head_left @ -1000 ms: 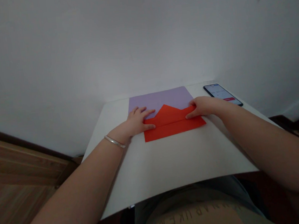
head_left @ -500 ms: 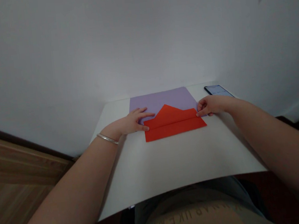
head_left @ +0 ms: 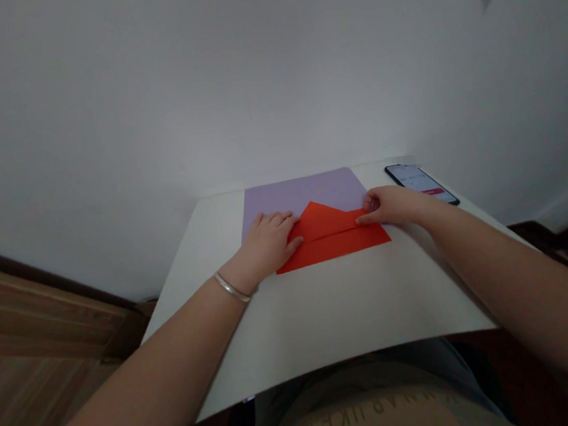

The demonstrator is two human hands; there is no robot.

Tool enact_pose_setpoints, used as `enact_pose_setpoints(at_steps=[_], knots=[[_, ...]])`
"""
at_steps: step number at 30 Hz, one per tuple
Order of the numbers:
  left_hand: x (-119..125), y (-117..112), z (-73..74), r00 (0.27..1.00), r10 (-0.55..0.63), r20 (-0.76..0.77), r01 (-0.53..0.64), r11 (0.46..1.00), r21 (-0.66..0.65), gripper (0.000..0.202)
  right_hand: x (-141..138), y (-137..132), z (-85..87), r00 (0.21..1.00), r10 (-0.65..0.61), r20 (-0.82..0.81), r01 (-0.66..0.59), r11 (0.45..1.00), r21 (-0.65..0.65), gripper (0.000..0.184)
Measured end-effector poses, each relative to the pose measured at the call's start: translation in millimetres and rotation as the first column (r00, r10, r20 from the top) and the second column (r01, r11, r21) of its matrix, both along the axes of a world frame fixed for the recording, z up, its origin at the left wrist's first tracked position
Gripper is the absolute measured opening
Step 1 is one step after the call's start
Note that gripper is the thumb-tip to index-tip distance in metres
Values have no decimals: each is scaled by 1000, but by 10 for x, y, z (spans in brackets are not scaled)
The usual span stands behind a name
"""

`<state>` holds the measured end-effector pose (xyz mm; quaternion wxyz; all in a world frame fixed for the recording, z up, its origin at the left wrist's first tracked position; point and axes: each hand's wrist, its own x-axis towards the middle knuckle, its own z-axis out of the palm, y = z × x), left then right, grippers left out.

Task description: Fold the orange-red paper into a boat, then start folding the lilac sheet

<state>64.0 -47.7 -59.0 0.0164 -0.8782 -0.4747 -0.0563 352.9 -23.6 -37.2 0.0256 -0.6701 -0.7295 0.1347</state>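
A red folded paper (head_left: 339, 240) lies on a lilac paper sheet (head_left: 302, 194), with a peaked flap over a lower band. My left hand (head_left: 269, 244) rests flat across the paper's left end, fingers slightly apart, with the fingertips on the red flap and the lilac sheet. The hand hides the left corner of the red paper. At the right end, my right hand (head_left: 391, 206) pinches the flap, thumb along the fold. A silver bangle (head_left: 231, 288) circles my left wrist.
The papers lie on a white board (head_left: 333, 309) whose front edge curves over my lap. A smartphone (head_left: 419, 183) with a lit screen lies at the far right corner, just beyond my right hand. A white wall rises behind, and a wooden surface (head_left: 38, 324) lies low on the left.
My left hand has slid right onto the red paper, covering its left corner. My right hand has moved left along the flap. The flap's peak looks lower and the view has shifted slightly.
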Motion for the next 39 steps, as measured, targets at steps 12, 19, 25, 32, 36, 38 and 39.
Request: enact_pose_setpoints(at_steps=[12, 19, 25, 32, 36, 38, 39], knots=[[78, 1, 55, 985, -169, 33, 165, 981, 102, 44, -464, -250, 9, 853, 509, 112, -516, 793, 324, 27], [110, -30, 50, 969, -243, 45, 236, 964, 120, 38, -595, -380, 77, 777, 519, 358, -622, 720, 306, 25], [118, -36, 52, 969, -242, 44, 236, 965, 114, 36, -644, -391, 46, 754, 495, 432, -636, 714, 293, 28], [162, -77, 126, 978, -209, -7, 206, 961, 183, 41, -620, -406, 76, 789, 446, 422, -611, 645, 460, 26], [175, -110, 182, 993, -109, -41, 115, 970, 215, 31, -590, -406, 96, 845, 438, 305, -533, 655, 536, 28], [170, -131, 215, 998, -52, -31, 58, 972, 227, 32, -555, -389, 97, 891, 427, 156, -429, 674, 601, 24], [165, -141, 232, 1000, -24, -18, 28, 973, 230, 32, -532, -374, 95, 911, 410, 55, -348, 687, 638, 23]])
